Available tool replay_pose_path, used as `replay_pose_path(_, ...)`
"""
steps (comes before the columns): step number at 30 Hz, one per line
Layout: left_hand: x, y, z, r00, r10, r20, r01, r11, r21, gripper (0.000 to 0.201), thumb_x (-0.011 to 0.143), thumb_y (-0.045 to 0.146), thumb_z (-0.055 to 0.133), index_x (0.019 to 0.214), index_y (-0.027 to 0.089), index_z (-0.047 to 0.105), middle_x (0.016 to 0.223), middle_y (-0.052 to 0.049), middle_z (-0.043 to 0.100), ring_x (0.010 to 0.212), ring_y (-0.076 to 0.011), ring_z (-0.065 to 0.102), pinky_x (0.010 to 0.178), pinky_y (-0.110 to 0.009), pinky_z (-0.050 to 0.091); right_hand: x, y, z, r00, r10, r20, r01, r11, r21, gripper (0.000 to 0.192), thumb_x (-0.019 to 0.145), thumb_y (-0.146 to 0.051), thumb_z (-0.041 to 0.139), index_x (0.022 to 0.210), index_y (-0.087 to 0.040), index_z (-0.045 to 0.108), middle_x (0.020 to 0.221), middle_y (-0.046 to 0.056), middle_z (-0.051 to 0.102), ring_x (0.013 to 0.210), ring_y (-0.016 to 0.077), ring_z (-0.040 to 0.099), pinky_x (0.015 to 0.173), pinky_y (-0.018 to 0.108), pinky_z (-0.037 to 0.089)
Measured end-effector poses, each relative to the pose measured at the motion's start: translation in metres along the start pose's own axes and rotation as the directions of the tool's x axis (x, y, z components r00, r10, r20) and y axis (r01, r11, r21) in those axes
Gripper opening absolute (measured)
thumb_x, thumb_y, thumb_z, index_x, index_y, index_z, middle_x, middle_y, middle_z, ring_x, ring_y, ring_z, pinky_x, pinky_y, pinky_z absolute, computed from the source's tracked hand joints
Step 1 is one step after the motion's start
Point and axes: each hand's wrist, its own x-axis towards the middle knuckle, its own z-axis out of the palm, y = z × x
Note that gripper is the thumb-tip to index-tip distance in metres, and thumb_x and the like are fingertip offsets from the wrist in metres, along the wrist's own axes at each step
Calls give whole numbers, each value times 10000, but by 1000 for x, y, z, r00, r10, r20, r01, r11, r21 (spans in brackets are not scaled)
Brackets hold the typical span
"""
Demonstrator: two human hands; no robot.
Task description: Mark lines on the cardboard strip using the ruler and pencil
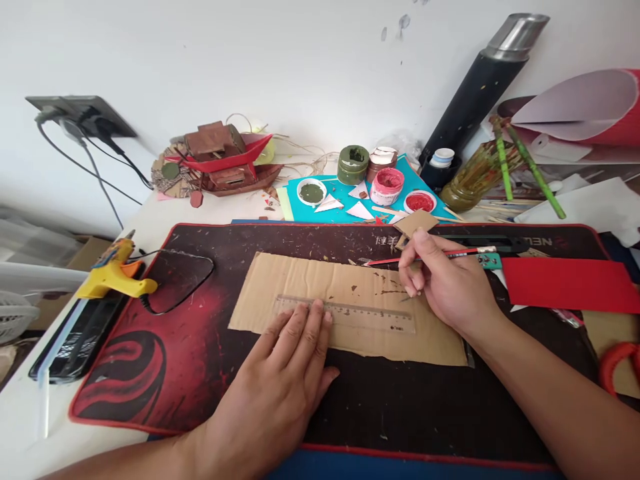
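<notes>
My left hand (287, 373) lies flat, its fingertips pressing a clear plastic ruler (370, 319) onto a piece of brown cardboard (295, 277). The ruler runs lengthwise across the cardboard, which has dark paint marks on its right part. Over the cardboard's upper right, my right hand (447, 280) is closed with its fingers curled. A dark, thin pencil tip (405, 300) shows below those fingers, close to the cardboard; most of its body is hidden. Behind that hand passes a red and black stick (383, 262), partly covered.
A yellow glue gun (117, 273) with a cord sits on the left. Paint jars (387, 185) stand on blue sheets at the back, beside a red and brown model boat (225, 160). To the right are red card (570, 285), red scissor handles (613, 367) and a brush jar (473, 177).
</notes>
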Motion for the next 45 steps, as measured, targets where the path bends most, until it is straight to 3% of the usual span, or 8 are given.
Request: replay_pose_path(45,0,-1,2,1000,-15,3,15,998,-63,514,1197,326,396,1542,0,590,1621,-206,622,1477,-321,611,1255,-460,415,-1,0,3,1000,-7,20,7,1000,-17,585,911,-750,817,680,-216,752,449,-31,530,386,122,516,387,247,426)
